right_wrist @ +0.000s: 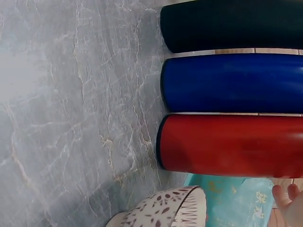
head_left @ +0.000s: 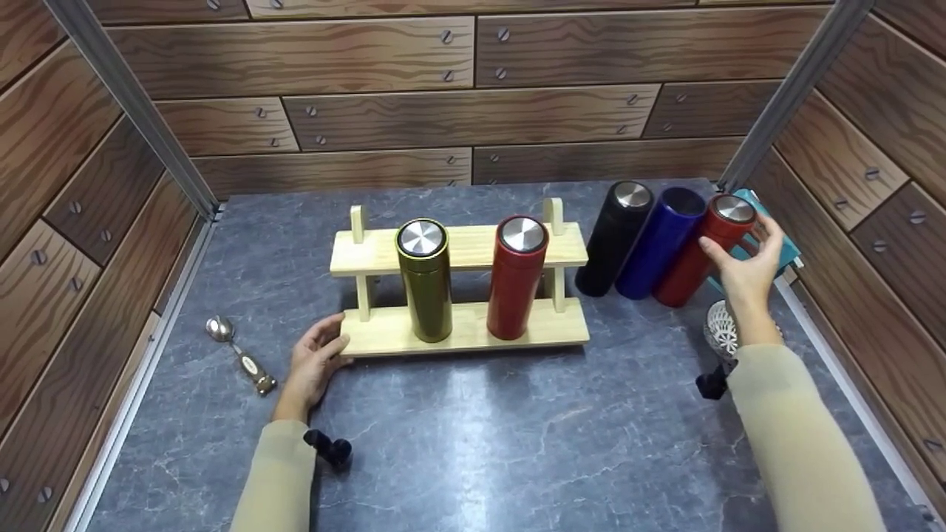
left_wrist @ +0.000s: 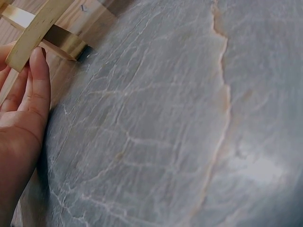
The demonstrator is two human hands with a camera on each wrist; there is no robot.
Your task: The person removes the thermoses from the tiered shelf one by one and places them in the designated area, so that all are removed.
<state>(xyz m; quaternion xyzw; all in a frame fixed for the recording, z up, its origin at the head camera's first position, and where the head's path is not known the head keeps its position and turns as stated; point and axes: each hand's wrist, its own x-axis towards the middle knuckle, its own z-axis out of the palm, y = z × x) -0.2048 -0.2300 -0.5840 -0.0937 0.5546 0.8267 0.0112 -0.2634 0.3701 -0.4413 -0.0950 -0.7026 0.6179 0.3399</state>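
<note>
My left hand pinches the left end of a two-tier wooden rack, thumb on its lower board. In the left wrist view the fingers close on the pale board. On the rack stand an olive-green thermos flask and a red one, both with steel lids. To the right, my right hand grips another red thermos flask near its top, thumb on the left side, fingers on the right. Beside it are a blue flask and a black flask, all three upright in a row.
A patterned bowl sits below the right wrist, partly hidden by it in the head view. Behind the held flask lies a teal packet. A spoon with an ornate handle lies at the left. Wood-patterned walls enclose the grey table.
</note>
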